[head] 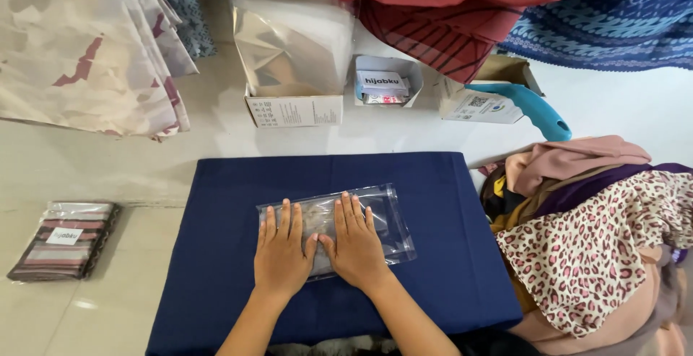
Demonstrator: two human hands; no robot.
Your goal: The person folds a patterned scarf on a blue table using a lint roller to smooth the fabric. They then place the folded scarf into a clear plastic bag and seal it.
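Left hand [282, 251] lies palm down, fingers spread and extended flat, gripping nothing, pressing on the left part of a clear plastic bag [382, 215]. Right hand [355, 244] lies just beside it, thumbs touching or nearly so, fingers likewise straight and flat on the middle of the bag, closed on nothing. Both forearms enter from the near edge.

The clear plastic bag rests flat on a navy blue cloth-covered board [216, 255], roughly at its centre, slightly tilted, its right end uncovered. Some patterned fabric shows through the plastic under the hands; its kind cannot be told.

Off the board's left edge, on the pale floor [94, 168], lies a sealed packet of striped fabric [65, 239], well apart from the hands. Off the right edge, touching the board's side, is a heap of scarves [599, 240]: pink, purple and a leopard-spotted one uppermost.

Beyond the far edge stand three items in a row: an open white box holding silvery bags [292, 53], a small open box with cards [386, 82], and a cardboard box [491, 96] with a turquoise handled tool [527, 107] lying against it.

Farthest off, hanging fabrics: cream patterned cloth [79, 38] at the far left, red cloth [433, 17] at centre, blue patterned cloth [613, 17] at far right.
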